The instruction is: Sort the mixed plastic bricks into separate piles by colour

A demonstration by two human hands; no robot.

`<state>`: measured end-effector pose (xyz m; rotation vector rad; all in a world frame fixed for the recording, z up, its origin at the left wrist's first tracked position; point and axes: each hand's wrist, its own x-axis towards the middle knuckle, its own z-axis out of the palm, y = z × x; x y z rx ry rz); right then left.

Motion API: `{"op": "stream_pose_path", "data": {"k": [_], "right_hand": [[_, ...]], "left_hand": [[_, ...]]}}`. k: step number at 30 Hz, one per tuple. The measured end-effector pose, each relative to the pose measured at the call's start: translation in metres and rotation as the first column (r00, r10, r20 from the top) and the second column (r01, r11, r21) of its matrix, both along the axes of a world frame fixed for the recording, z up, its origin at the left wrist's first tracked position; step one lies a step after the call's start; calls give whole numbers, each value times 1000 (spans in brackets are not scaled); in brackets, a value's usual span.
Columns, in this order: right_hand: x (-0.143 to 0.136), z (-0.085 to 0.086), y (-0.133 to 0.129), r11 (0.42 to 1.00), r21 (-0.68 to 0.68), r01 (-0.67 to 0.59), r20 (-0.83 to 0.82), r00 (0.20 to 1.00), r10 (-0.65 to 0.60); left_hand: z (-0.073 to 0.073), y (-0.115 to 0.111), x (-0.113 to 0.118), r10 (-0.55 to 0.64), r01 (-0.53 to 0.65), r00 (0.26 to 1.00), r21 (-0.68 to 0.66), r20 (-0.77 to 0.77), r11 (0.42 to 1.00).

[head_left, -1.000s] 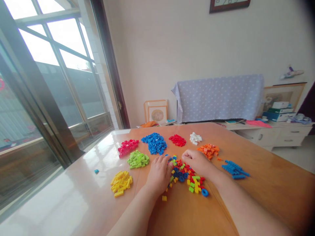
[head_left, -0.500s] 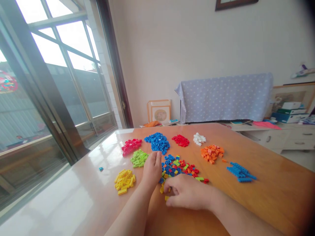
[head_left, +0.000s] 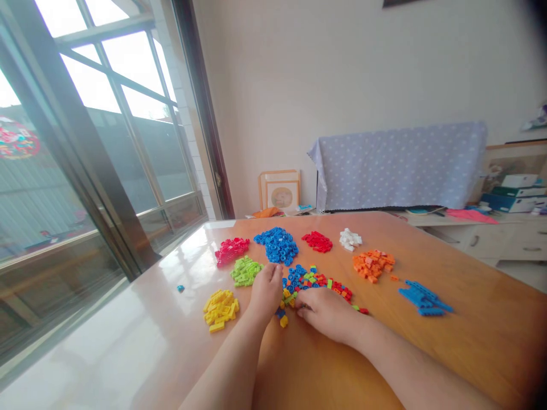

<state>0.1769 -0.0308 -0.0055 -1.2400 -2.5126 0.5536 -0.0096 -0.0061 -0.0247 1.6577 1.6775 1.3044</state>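
A mixed pile of blue, red, green and yellow bricks [head_left: 314, 279] lies at the middle of the wooden table [head_left: 333, 376]. My left hand [head_left: 267, 291] is at the pile's left edge, beside the lime green bricks [head_left: 245, 271]; its fingers are pressed together and what they hold, if anything, is hidden. Curled at the near side of the pile, my right hand [head_left: 320, 310] has its fingertips close together among the bricks, and I cannot make out what is between them. A loose yellow brick [head_left: 284, 322] lies between my hands, near the pile's front.
Around the mixed pile are single-colour heaps: yellow [head_left: 221, 310], pinkish red [head_left: 232, 250], blue [head_left: 277, 246], red [head_left: 317, 241], white [head_left: 350, 239], orange [head_left: 373, 265] and long blue bricks [head_left: 424, 298]. A small blue-green piece [head_left: 180, 288] lies far left.
My right hand has moved forward and slightly right, into the pile's near edge, and its fingers have drawn closer together. My left hand stays almost in place. The view has shifted slightly.
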Motion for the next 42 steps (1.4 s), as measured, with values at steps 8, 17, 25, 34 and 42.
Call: {"op": "stream_pose_path", "data": {"k": [8, 17, 25, 34, 42], "right_hand": [[9, 3, 5, 996, 29, 80, -74, 994, -78], [8, 14, -1, 987, 51, 155, -24, 988, -154], [13, 13, 3, 983, 52, 176, -84, 982, -171], [12, 7, 6, 985, 53, 164, -116, 981, -157], [9, 7, 2, 983, 49, 176, -204, 965, -162]], "left_hand": [[3, -2, -1, -10, 12, 999, -29, 48, 1000], [18, -18, -1, -128, 119, 977, -60, -173, 991], [28, -40, 2, -204, 180, 767, -102, -608, 978], [22, -37, 6, -143, 136, 803, -54, -579, 989], [35, -36, 6, -233, 283, 907, -100, 351, 954]]}}
